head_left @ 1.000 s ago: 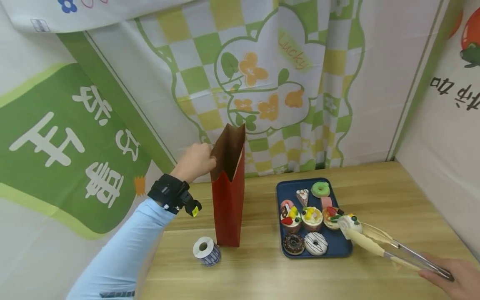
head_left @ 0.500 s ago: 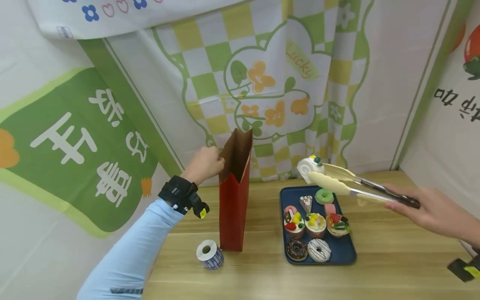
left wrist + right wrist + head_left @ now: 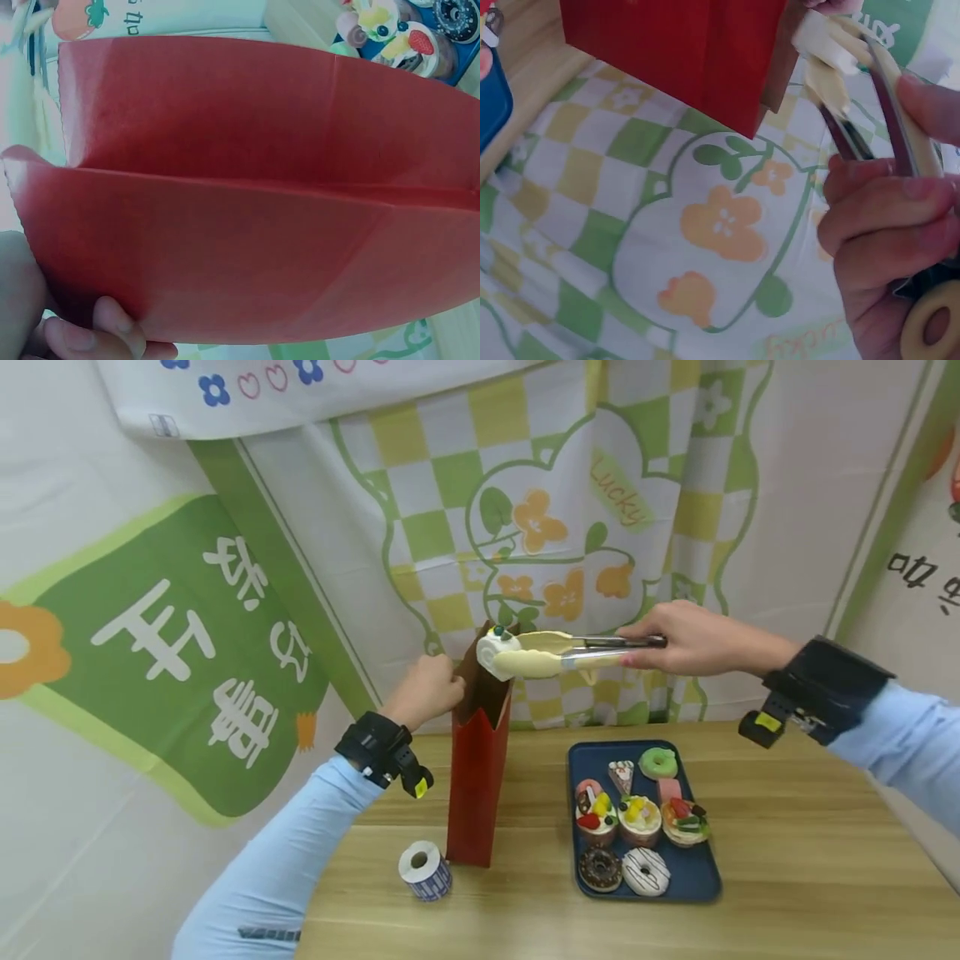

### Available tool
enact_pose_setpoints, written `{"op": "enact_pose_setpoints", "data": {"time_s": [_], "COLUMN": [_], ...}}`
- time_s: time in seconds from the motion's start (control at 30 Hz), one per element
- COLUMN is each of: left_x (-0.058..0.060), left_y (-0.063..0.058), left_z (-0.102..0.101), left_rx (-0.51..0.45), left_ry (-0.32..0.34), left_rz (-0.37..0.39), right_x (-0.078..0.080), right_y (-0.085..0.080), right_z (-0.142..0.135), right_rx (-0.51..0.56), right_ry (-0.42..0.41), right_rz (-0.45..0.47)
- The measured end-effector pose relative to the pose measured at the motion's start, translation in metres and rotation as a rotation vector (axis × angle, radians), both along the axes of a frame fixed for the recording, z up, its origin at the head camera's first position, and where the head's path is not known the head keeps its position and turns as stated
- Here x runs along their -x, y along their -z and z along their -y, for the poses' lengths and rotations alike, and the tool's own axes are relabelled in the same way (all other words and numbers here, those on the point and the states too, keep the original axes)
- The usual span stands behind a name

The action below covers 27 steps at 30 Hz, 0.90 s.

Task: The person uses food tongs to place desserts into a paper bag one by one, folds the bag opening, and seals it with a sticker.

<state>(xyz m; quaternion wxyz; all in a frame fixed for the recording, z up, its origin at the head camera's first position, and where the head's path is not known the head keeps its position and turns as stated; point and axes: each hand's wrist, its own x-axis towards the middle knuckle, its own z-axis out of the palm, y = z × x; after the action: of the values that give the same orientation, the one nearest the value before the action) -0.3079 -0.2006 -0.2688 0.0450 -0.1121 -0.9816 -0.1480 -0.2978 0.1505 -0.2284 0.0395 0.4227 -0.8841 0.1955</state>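
A tall red paper bag stands upright on the table with its top open. My left hand pinches the bag's left rim; its curled fingertips show at the bag's edge in the left wrist view. In my right hand is a pair of tongs with cream tips, gripped around the handles. Between the tong tips sits a white swiss roll cake with a green and yellow topping. The cake is right over the bag's mouth.
On the wooden table, a blue tray holds several toy donuts, cupcakes and a cake slice. A label roll stands beside the bag's base. Behind hangs a checkered cloth.
The tongs with the swiss roll have risen from the tray and travelled left to the bag's mouth. My left hand keeps its hold on the rim. The head view has shifted slightly.
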Motion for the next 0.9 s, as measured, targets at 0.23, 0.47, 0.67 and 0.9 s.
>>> {"op": "enact_pose_setpoints", "data": {"time_s": [0.23,0.47,0.67,0.9], "left_x": [-0.001,-0.002,-0.004,-0.005], "left_y": [0.001,0.002,0.003,0.000], "left_z": [-0.003,-0.002,-0.002,-0.003], "left_rx": [-0.002,-0.012,-0.006,0.007], "left_ry": [-0.005,-0.003,-0.003,0.003], "left_rz": [-0.013,-0.032,-0.029,-0.042], "right_x": [0.019,0.026,0.024,0.021], "right_y": [-0.047,-0.093,-0.113,-0.121], "right_z": [0.031,0.072,0.104,0.125], "right_rx": [-0.264,-0.474,-0.617,-0.684], "right_ry": [-0.041,-0.061,-0.007,-0.004], "right_rz": [0.060,0.096,0.126,0.115]}}
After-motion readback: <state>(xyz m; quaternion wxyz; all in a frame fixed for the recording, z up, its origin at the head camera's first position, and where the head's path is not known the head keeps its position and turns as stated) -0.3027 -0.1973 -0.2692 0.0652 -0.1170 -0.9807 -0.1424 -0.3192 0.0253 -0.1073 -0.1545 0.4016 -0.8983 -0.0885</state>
